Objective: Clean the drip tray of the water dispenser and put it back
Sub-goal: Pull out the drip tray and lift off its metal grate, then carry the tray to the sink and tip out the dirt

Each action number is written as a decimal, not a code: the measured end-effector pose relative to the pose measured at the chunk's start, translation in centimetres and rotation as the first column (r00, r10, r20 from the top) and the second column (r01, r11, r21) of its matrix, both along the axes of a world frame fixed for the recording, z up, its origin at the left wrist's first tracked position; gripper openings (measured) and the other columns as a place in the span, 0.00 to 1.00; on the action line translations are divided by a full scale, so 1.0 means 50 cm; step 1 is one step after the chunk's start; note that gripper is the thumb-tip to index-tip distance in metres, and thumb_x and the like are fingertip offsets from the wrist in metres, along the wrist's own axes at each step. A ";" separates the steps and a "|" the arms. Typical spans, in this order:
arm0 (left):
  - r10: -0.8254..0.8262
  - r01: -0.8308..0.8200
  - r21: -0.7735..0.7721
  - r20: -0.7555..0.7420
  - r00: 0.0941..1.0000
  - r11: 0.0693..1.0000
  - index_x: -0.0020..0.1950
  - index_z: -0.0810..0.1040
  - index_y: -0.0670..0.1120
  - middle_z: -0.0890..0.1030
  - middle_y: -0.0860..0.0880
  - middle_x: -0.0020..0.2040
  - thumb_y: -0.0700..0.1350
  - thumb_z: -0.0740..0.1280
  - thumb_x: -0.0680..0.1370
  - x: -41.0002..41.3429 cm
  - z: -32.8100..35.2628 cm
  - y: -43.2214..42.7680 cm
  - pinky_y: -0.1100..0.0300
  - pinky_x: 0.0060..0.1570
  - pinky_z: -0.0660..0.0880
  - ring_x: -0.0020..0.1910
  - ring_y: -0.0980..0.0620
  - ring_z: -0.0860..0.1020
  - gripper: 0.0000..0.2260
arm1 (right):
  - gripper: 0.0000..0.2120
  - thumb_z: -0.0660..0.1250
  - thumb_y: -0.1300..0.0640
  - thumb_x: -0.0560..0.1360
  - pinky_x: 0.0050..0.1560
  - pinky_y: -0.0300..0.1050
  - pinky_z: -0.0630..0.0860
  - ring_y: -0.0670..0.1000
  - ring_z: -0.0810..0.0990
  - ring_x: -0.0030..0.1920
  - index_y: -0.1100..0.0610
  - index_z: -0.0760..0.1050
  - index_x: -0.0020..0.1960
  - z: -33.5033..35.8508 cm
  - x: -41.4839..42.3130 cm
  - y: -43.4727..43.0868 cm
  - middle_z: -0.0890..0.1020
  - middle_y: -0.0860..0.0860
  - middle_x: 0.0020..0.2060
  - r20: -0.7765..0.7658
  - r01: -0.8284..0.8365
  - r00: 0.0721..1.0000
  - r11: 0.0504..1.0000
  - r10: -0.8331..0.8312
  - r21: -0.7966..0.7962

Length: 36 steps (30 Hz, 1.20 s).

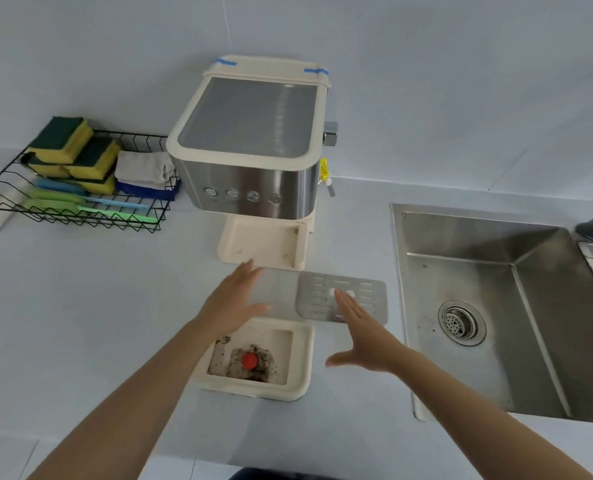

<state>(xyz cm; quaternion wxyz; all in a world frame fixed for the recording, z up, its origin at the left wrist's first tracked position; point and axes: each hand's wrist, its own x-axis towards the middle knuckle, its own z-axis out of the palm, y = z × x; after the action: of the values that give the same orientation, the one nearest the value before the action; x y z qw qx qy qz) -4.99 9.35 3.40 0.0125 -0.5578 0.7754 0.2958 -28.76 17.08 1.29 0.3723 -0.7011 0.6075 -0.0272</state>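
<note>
Fingers [245, 277] of the 2 hands were held straight and spread, so each grip was wide open and nothing was held. The left hand [231, 303] was seen above the worktop [80, 323], between the base of the water dispenser [253, 150] and the drip tray [302, 362], with its wrist over the tray's far left corner. The right hand [364, 336] was stretched over the slotted metal grate [371, 292], which lay flat on the worktop just beyond the tray; whether the fingertips touched it could not be told. The cream drip tray was set on the worktop in front of the dispenser, out of its slot, with dark grime and a red float [249, 361] inside. 4 round buttons [232, 194] were shown on the dispenser's steel front. A steel sink [478, 237] was sunk to the right. A black wire rack [80, 213] with sponges [70, 147] and folded cloths [142, 168] was placed to the left.
</note>
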 end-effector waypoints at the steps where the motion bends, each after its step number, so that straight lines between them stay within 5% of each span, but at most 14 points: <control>1: 0.041 -0.041 0.005 0.002 0.999 0.999 0.75 0.50 0.48 0.46 0.48 0.77 0.51 0.61 0.77 0.030 -0.005 0.011 0.52 0.74 0.51 0.76 0.51 0.47 0.31 | 0.57 0.72 0.42 0.65 0.74 0.45 0.45 0.47 0.39 0.75 0.56 0.33 0.74 -0.005 0.014 0.012 0.38 0.47 0.75 0.013 0.000 1.000 1.000 -0.001 0.023; 8: 0.288 -0.283 0.105 -0.037 0.957 0.953 0.73 0.57 0.43 0.59 0.45 0.75 0.46 0.53 0.80 0.150 -0.041 0.099 0.55 0.71 0.56 0.74 0.49 0.58 0.21 | 0.64 0.75 0.40 0.60 0.76 0.47 0.47 0.48 0.40 0.75 0.55 0.29 0.73 -0.048 0.098 0.072 0.36 0.48 0.75 0.114 0.040 0.992 0.992 -0.053 0.117; 13: 0.408 -0.399 0.158 -0.025 0.913 0.903 0.62 0.70 0.43 0.75 0.41 0.57 0.47 0.53 0.80 0.158 -0.063 0.125 0.49 0.57 0.71 0.55 0.43 0.74 0.15 | 0.65 0.77 0.41 0.58 0.76 0.49 0.49 0.48 0.42 0.76 0.55 0.31 0.74 -0.061 0.137 0.091 0.39 0.47 0.76 0.150 0.085 0.984 0.994 -0.095 0.073; 18: 0.507 -0.500 0.134 -0.019 0.862 0.855 0.58 0.73 0.39 0.77 0.39 0.54 0.44 0.55 0.79 0.142 -0.058 0.117 0.50 0.53 0.72 0.53 0.41 0.75 0.14 | 0.65 0.79 0.46 0.55 0.72 0.54 0.63 0.50 0.55 0.74 0.50 0.33 0.74 -0.056 0.143 0.077 0.49 0.47 0.75 0.191 0.153 0.967 0.984 -0.167 0.087; 23: 0.578 -0.559 0.178 -0.078 0.813 0.810 0.56 0.75 0.40 0.79 0.43 0.49 0.43 0.58 0.78 0.138 -0.047 0.117 0.50 0.51 0.73 0.49 0.43 0.76 0.11 | 0.60 0.79 0.54 0.58 0.60 0.38 0.69 0.48 0.67 0.66 0.48 0.38 0.73 -0.034 0.138 0.078 0.59 0.43 0.71 0.214 0.172 0.959 0.981 -0.188 0.091; 29: 0.600 -0.551 0.250 -0.207 0.773 0.796 0.61 0.75 0.46 0.80 0.45 0.53 0.45 0.60 0.77 0.121 -0.019 0.107 0.54 0.50 0.71 0.51 0.46 0.76 0.14 | 0.51 0.78 0.58 0.61 0.60 0.32 0.60 0.39 0.61 0.61 0.32 0.41 0.60 0.036 0.113 0.076 0.59 0.37 0.62 0.265 0.201 0.942 0.978 -0.208 0.053; 36: 0.534 -0.457 0.286 -0.333 0.777 0.842 0.62 0.75 0.50 0.79 0.49 0.48 0.47 0.60 0.77 0.061 0.022 0.071 0.51 0.55 0.73 0.52 0.45 0.78 0.14 | 0.59 0.78 0.57 0.61 0.66 0.38 0.60 0.40 0.60 0.63 0.46 0.36 0.73 0.102 0.049 0.075 0.59 0.37 0.64 0.169 0.299 0.935 0.949 -0.312 0.100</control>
<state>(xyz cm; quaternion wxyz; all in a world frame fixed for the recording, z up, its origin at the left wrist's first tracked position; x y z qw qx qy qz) -1.94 12.88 4.50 -0.1721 -0.6664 0.5542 0.4681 -26.30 20.81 6.36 0.4429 -0.5789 0.6728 -0.1268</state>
